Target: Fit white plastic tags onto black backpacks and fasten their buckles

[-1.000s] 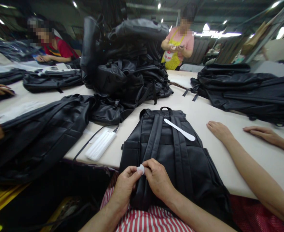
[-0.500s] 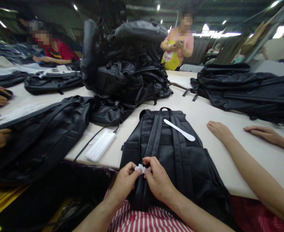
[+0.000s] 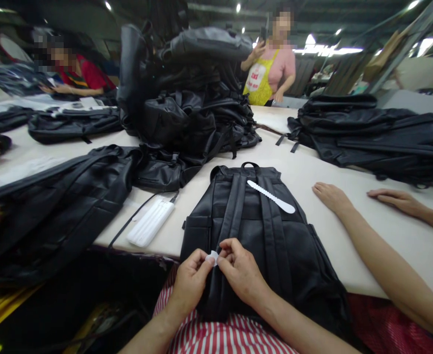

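A black backpack (image 3: 253, 236) lies on the table with its shoulder straps facing up and its lower end over my lap. Above its left strap, my left hand (image 3: 192, 278) pinches a small white piece (image 3: 212, 257) between thumb and fingers. My right hand (image 3: 242, 270) grips the right edge of that same piece with closed fingertips. Its exact kind is not clear; it looks thin and flat. A white plastic tool (image 3: 271, 196) with a ridged, wavy handle rests across the upper straps of the backpack.
Left of the backpack are a white power bank (image 3: 152, 221) with a black cable and another black bag (image 3: 76, 206). A tall heap of black bags (image 3: 190, 103) stands behind; more bags (image 3: 378, 132) lie at right. A co-worker's hands (image 3: 332, 196) rest on the table (image 3: 304, 172).
My fingertips have shifted slightly on the white piece, and less of it shows. The person in the yellow apron has raised a phone and lowered the other hand.
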{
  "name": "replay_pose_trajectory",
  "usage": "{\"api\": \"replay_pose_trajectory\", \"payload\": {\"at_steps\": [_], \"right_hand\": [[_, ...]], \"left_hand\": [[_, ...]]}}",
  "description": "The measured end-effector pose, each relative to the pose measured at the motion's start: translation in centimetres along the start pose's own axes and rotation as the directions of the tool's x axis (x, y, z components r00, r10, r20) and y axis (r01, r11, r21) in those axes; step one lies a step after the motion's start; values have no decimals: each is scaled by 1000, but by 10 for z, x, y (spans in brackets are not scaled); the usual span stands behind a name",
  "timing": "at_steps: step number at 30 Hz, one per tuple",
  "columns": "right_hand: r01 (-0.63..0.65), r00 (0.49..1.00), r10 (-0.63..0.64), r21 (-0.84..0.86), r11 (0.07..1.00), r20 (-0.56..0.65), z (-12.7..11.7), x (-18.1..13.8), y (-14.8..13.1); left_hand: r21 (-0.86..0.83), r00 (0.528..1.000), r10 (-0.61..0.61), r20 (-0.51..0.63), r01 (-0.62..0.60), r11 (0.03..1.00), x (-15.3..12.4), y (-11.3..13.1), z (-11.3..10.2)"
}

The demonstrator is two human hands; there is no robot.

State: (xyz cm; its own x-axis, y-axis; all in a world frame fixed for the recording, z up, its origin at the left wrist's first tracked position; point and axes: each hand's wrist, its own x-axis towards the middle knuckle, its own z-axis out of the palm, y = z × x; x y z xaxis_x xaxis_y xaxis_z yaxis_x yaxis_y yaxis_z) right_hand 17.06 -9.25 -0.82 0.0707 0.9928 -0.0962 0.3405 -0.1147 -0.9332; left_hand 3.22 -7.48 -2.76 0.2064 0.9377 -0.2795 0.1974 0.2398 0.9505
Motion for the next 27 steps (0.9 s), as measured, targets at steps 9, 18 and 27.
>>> {"api": "replay_pose_trajectory", "payload": {"at_steps": [9, 18, 27], "right_hand": [[-4, 1000, 3, 40, 999, 6, 3, 1, 4], [-40, 999, 39, -26, 999, -28, 3, 4, 6], [-193, 979, 183, 117, 974, 86, -13, 14, -6]], "left_hand": [[223, 975, 221, -34, -208, 952, -4, 5, -2], [-19, 999, 3, -32, -4, 1000, 3, 2, -7], [233, 920, 366, 142, -390, 891, -7, 9, -14]]}}
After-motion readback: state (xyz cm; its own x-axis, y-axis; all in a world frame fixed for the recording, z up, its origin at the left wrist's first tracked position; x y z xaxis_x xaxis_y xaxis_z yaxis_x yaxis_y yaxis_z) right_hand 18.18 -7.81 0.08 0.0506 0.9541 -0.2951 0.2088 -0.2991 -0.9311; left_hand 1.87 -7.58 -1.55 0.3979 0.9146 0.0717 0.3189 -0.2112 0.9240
